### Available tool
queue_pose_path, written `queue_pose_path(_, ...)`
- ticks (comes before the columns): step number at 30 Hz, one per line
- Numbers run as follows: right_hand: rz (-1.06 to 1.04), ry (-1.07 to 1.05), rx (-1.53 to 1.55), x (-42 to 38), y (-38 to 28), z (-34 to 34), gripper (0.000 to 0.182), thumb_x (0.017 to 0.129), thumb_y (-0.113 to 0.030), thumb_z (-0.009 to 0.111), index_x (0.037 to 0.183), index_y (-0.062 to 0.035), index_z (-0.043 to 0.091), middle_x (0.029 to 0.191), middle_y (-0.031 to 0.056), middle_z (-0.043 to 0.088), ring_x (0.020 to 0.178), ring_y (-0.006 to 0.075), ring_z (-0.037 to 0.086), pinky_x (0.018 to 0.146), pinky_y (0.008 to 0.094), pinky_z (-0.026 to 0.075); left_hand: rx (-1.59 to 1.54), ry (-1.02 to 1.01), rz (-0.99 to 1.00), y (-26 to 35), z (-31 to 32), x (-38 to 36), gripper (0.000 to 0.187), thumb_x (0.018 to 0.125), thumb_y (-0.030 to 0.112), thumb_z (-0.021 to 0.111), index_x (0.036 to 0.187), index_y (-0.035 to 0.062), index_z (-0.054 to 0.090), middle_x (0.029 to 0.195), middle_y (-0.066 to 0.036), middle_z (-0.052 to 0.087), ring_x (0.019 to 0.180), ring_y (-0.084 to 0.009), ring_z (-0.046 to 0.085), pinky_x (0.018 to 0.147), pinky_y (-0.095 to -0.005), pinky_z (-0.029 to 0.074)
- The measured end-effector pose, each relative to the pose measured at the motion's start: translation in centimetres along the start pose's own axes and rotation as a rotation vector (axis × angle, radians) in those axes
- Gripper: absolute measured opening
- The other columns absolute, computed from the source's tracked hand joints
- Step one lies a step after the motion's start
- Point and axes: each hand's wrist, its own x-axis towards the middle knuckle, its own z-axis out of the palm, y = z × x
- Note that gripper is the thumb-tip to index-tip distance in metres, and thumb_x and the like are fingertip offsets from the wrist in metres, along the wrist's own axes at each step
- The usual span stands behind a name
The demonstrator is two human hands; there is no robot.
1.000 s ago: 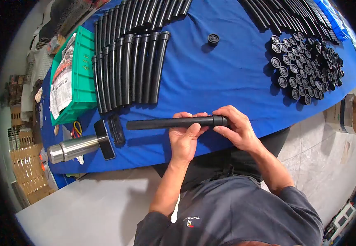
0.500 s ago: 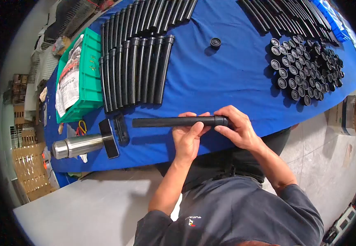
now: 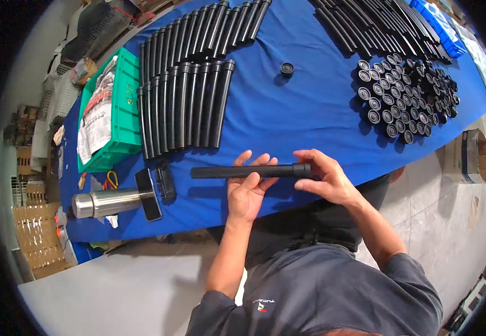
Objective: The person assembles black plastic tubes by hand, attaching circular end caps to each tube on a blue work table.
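A black tube [image 3: 215, 172] with a wider cap [image 3: 301, 170] on its right end lies level above the front of the table. My left hand [image 3: 248, 190] holds it near the middle, fingers beneath and thumb along the near side. Around the capped end, my right hand [image 3: 332, 179] is open, with thumb and fingers spread on either side of the cap. Farther back on the cloth stands a single loose black cap [image 3: 287, 68]. Capped black tubes [image 3: 184, 106] lie side by side in two rows at the left.
Many black caps [image 3: 397, 106] cluster at the right, with thin black tubes [image 3: 360, 25] behind. A green crate [image 3: 126, 106] with newspaper stands left. Near it lie a steel bottle [image 3: 108, 203], a phone [image 3: 149, 196] and a black object [image 3: 165, 182]. A cardboard box [image 3: 470, 157] sits beyond the right edge.
My right fingers have spread from the capped end they were gripping. The tube has shifted slightly right and toward me, and my left fingers have loosened a little. The view has tilted slightly.
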Motion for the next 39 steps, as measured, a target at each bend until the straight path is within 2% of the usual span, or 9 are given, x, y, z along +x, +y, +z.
queue_pose_path(4,-0.309,-0.019,-0.396,0.7,-0.5,0.4,0.045,0.085,-0.017,0.082,0.123,-0.0020,0.062,0.103,0.0136,0.065,0.088,0.0285,0.067,0.074,0.0391,0.054,0.015,-0.010,0.034,-0.8,-0.6,0.1,0.034,0.097,0.008,0.067,0.129,0.0082,0.056,0.131,-0.024,0.064,0.128,-0.0425,0.059,0.100,-0.0570,0.058)
queue_pose_path(5,-0.251,-0.046,-0.406,0.8,-0.3,0.2,0.041,0.086,-0.016,0.081,0.120,-0.0026,0.063,0.101,0.0166,0.065,0.087,0.0343,0.067,0.073,0.0406,0.054,0.032,0.009,0.040,-0.9,-0.5,0.1,0.032,0.096,0.009,0.068,0.127,0.0081,0.056,0.130,-0.024,0.065,0.126,-0.0419,0.060,0.099,-0.0563,0.058)
queue_pose_path(10,-0.299,-0.017,-0.427,1.5,0.0,0.6,0.038,0.085,-0.015,0.081,0.117,-0.0027,0.063,0.096,0.0156,0.065,0.083,0.0334,0.067,0.070,0.0409,0.053,0.077,0.113,0.082,-1.2,0.6,-0.3,0.031,0.095,0.014,0.072,0.121,0.0076,0.057,0.123,-0.022,0.069,0.119,-0.0392,0.066,0.096,-0.0526,0.061)
queue_pose_path(20,-0.283,0.048,-0.461,1.8,-0.2,1.5,0.036,0.083,-0.012,0.081,0.113,-0.0015,0.064,0.095,0.0161,0.065,0.083,0.0345,0.066,0.069,0.0404,0.053,0.050,0.133,0.109,-1.3,0.8,0.0,0.028,0.097,0.015,0.070,0.121,0.0064,0.058,0.120,-0.020,0.070,0.117,-0.0382,0.066,0.094,-0.0507,0.062)
queue_pose_path(23,-0.294,0.042,-0.469,1.8,-0.5,1.4,0.039,0.083,-0.013,0.082,0.115,-0.0013,0.064,0.103,0.0154,0.068,0.088,0.0284,0.069,0.072,0.0388,0.055,0.004,0.111,0.092,-1.2,0.6,0.0,0.026,0.098,0.011,0.067,0.122,0.0058,0.058,0.121,-0.021,0.069,0.120,-0.0390,0.065,0.096,-0.0512,0.061)
queue_pose_path(25,-0.145,0.116,-0.153,1.5,-0.3,2.0,0.039,0.085,-0.013,0.083,0.117,-0.0005,0.064,0.102,0.0126,0.070,0.087,0.0213,0.069,0.072,0.0357,0.056,-0.023,0.098,0.085,-1.0,0.6,0.0,0.026,0.098,0.008,0.065,0.122,0.0056,0.059,0.122,-0.021,0.069,0.122,-0.0397,0.064,0.097,-0.0515,0.060)
queue_pose_path(29,0.252,-0.073,0.183,1.0,-0.2,0.7,0.040,0.088,-0.015,0.082,0.119,0.0012,0.063,0.093,0.0065,0.071,0.081,0.0100,0.066,0.069,0.0288,0.056,-0.028,0.065,0.080,-1.0,0.7,-0.1,0.026,0.096,0.007,0.065,0.121,0.0055,0.060,0.123,-0.022,0.068,0.124,-0.0409,0.062,0.098,-0.0515,0.060)
queue_pose_path(32,0.260,-0.019,0.178,1.1,-0.2,1.2,0.037,0.090,-0.014,0.080,0.118,0.0015,0.064,0.084,0.0031,0.069,0.072,0.0084,0.065,0.065,0.0255,0.055,-0.010,0.059,0.076,-1.0,0.7,0.0,0.026,0.094,0.007,0.070,0.119,0.0064,0.061,0.122,-0.022,0.068,0.122,-0.0410,0.063,0.097,-0.0509,0.061)
queue_pose_path(39,0.139,-0.056,-0.002,0.6,-1.0,1.1,0.032,0.090,-0.014,0.078,0.115,0.0016,0.064,0.077,0.0043,0.068,0.068,0.0102,0.067,0.061,0.0276,0.054,0.001,0.058,0.065,-1.1,0.2,-0.3,0.029,0.090,0.005,0.074,0.115,0.0077,0.061,0.117,-0.021,0.070,0.118,-0.0399,0.066,0.094,-0.0491,0.063)
